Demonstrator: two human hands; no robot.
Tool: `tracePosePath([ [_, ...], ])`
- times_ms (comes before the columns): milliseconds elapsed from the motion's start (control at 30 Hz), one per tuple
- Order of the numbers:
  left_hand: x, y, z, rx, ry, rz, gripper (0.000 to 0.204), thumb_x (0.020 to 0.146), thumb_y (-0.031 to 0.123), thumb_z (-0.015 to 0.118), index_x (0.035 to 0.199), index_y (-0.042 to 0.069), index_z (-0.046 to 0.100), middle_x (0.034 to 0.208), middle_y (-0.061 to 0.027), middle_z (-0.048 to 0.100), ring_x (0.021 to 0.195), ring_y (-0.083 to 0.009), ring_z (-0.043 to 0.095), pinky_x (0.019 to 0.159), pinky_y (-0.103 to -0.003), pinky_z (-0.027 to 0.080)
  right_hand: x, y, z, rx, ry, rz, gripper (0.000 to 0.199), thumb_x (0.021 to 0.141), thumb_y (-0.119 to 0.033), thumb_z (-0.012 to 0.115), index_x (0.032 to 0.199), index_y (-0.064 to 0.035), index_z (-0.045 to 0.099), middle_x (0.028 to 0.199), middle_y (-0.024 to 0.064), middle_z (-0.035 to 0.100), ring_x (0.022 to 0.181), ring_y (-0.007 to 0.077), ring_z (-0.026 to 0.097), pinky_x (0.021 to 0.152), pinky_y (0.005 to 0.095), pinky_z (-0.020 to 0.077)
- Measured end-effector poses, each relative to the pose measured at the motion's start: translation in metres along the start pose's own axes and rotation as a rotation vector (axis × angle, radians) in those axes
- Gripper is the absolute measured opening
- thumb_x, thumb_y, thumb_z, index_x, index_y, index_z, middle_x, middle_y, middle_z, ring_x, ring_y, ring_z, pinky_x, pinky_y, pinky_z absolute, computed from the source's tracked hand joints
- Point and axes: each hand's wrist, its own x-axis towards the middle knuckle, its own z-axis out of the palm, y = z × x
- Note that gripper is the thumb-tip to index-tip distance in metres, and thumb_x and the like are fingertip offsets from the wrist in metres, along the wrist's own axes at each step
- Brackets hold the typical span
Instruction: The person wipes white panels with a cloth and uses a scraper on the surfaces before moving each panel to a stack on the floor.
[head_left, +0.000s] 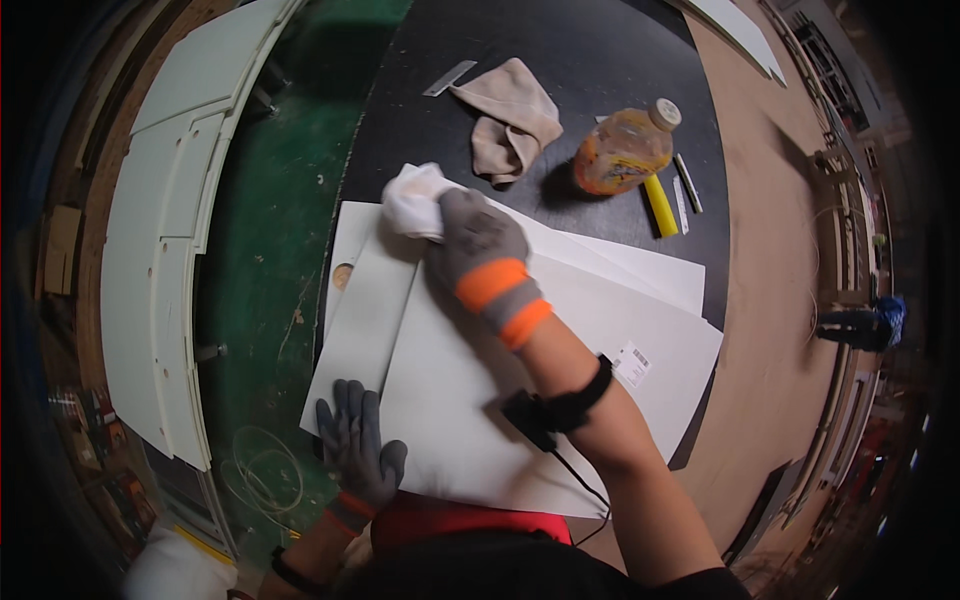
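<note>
My right hand (pixel 484 238), in a grey glove with an orange cuff, is closed on a bunched white cloth (pixel 411 203). It presses the cloth at the far left edge of a stack of white panels. The top panel (pixel 450 400) lies askew over another white panel (pixel 372 290), whose left strip shows. My left hand (pixel 360 445), also gloved in grey, rests with fingers stretched out on the near left corner of the panels. A paper label (pixel 632 364) sits on the top panel near my right forearm.
Beyond the panels, the black tabletop (pixel 420 130) bears a beige cloth (pixel 512 112), a bottle of orange liquid (pixel 622 155), a yellow-handled tool (pixel 660 207), a pen (pixel 688 183) and a flat metal strip (pixel 449 79). More white panels (pixel 140 270) lie at left, across the green floor (pixel 260 250).
</note>
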Motion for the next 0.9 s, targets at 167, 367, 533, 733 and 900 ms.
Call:
tracePosePath([
  [167,-0.004,-0.007,-0.004,0.008,-0.005,-0.003,0.065,0.087,0.029,0.055,0.136,-0.012,0.039,0.142,-0.0298,0.041,0.139,-0.0470,0.029,0.115,-0.061,0.011,-0.052,-0.049,0.023,-0.139,-0.085,-0.374,0.055,0.072,-0.023,0.069,0.120,-0.0060,0.050,0.104,0.0125,0.060,0.083,0.0262,0.065,0.063,0.0427,0.0531],
  [367,-0.032,-0.020,0.020,-0.086,0.149,-0.102,0.046,0.090,0.022,0.055,0.128,-0.003,0.052,0.135,-0.0232,0.049,0.130,-0.0400,0.041,0.109,-0.062,0.024,-0.135,-0.054,0.018,0.069,-0.232,-0.577,0.039,0.074,-0.017,0.067,0.112,-0.0120,0.058,0.098,0.0076,0.060,0.082,0.0277,0.064,0.069,0.0405,0.0542],
  [533,-0.080,-0.020,0.003,-0.227,0.258,-0.127,0.043,0.091,0.025,0.055,0.124,-0.002,0.056,0.133,-0.0245,0.050,0.127,-0.0430,0.045,0.108,-0.050,0.033,-0.011,0.005,-0.011,0.037,0.159,-0.228,0.045,0.068,-0.020,0.074,0.110,-0.0112,0.058,0.096,0.0136,0.062,0.081,0.0345,0.062,0.067,0.0426,0.0512],
  [733,-0.138,-0.039,0.034,-1.979,-0.183,-0.830,0.028,0.091,0.021,0.061,0.110,0.000,0.064,0.107,-0.0129,0.066,0.097,-0.0314,0.064,0.082,-0.035,0.051,-0.155,-0.086,0.029,0.053,-0.520,-0.475,0.033,0.078,-0.018,0.068,0.110,-0.0128,0.061,0.096,0.0090,0.069,0.086,0.0281,0.067,0.071,0.0411,0.0554],
  [900,-0.080,-0.052,0.004,-0.676,-0.112,-0.241,0.028,0.097,0.020,0.051,0.111,-0.001,0.062,0.087,-0.0086,0.069,0.070,-0.0185,0.065,0.062,-0.036,0.052,-0.233,-0.091,0.077,0.118,-0.231,-0.806,0.028,0.089,-0.015,0.049,0.115,-0.0110,0.059,0.116,0.0101,0.060,0.095,0.0270,0.066,0.080,0.0396,0.0548],
])
